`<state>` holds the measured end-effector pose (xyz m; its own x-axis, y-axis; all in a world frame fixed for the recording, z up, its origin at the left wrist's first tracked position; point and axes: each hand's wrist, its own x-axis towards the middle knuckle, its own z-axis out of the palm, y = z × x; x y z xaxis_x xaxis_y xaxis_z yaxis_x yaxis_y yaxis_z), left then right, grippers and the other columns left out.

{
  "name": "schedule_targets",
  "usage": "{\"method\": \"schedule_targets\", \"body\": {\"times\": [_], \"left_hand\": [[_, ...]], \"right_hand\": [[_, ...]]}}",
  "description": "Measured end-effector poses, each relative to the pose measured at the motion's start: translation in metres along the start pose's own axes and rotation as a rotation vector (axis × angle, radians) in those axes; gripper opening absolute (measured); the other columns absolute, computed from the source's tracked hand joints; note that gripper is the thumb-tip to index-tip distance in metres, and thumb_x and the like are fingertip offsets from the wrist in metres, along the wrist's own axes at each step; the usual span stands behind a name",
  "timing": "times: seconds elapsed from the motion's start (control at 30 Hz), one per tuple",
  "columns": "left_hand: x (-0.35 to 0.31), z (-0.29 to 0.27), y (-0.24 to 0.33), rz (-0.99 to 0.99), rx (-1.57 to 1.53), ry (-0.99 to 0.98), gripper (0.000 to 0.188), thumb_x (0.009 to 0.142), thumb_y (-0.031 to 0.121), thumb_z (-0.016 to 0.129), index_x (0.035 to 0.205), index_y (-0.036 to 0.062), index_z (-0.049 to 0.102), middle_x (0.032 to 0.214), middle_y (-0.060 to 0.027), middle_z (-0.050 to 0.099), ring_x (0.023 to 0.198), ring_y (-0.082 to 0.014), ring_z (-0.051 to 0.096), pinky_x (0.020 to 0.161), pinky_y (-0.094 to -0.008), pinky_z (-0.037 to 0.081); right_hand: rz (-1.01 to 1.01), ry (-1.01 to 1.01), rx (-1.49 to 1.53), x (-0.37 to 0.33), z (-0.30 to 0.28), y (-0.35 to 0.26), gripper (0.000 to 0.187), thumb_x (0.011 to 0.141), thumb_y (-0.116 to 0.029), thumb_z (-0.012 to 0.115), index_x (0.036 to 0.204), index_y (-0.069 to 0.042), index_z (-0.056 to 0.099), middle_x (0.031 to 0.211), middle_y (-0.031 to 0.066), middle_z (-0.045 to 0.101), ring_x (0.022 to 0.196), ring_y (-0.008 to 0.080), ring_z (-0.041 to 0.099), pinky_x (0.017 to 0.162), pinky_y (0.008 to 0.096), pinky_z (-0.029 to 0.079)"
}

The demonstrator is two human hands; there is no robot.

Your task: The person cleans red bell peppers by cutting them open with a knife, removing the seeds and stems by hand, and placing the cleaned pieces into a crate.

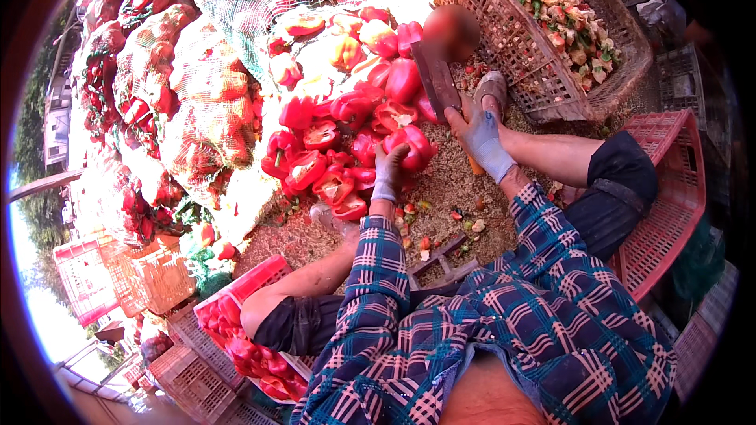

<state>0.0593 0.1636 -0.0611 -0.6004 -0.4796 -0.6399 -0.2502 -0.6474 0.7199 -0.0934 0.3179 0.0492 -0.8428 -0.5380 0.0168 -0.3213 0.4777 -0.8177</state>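
My left hand (387,171), in a pale glove, is closed around a red bell pepper (411,147) at the near edge of the pepper pile. In my gloved right hand (483,138) is a wide-bladed knife (435,79), its dark blade pointing up and away, the orange end of its handle showing below my palm. The blade stands apart from the held pepper. Beyond my left hand lies a heap of red peppers (320,135), some whole and some cut open with pale insides showing.
Filled mesh sacks (206,98) line the left. A large plastic basket (504,24) of pepper scraps stands far right. One red crate (206,311) of peppers sits by my left leg, another red crate (669,189) at my right. Scraps and seeds litter the ground (449,197).
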Motion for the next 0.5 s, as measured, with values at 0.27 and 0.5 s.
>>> {"method": "schedule_targets", "body": {"times": [0.27, 0.5], "left_hand": [[-0.031, -0.039, 0.058, 0.147, -0.575, -0.142, 0.060, 0.085, 0.031, 0.062, 0.136, 0.0040, 0.044, 0.131, -0.0158, 0.054, 0.119, -0.0346, 0.054, 0.102, -0.0528, 0.044], [-0.066, -0.033, 0.079, 0.059, -0.546, 0.012, 0.058, 0.084, 0.032, 0.060, 0.133, 0.0036, 0.047, 0.125, -0.0136, 0.058, 0.112, -0.0314, 0.059, 0.098, -0.0473, 0.048]], "right_hand": [[-0.570, -0.021, -0.082, -0.047, 0.005, -0.094, 0.030, 0.091, -0.026, 0.057, 0.113, -0.005, 0.056, 0.074, 0.0170, 0.066, 0.063, 0.0323, 0.066, 0.056, 0.0439, 0.050], [-0.321, -0.383, -0.538, -0.058, 0.092, -0.045, 0.017, 0.092, -0.021, 0.053, 0.103, -0.009, 0.049, 0.064, 0.0128, 0.066, 0.059, 0.0325, 0.067, 0.050, 0.0454, 0.050]]}}
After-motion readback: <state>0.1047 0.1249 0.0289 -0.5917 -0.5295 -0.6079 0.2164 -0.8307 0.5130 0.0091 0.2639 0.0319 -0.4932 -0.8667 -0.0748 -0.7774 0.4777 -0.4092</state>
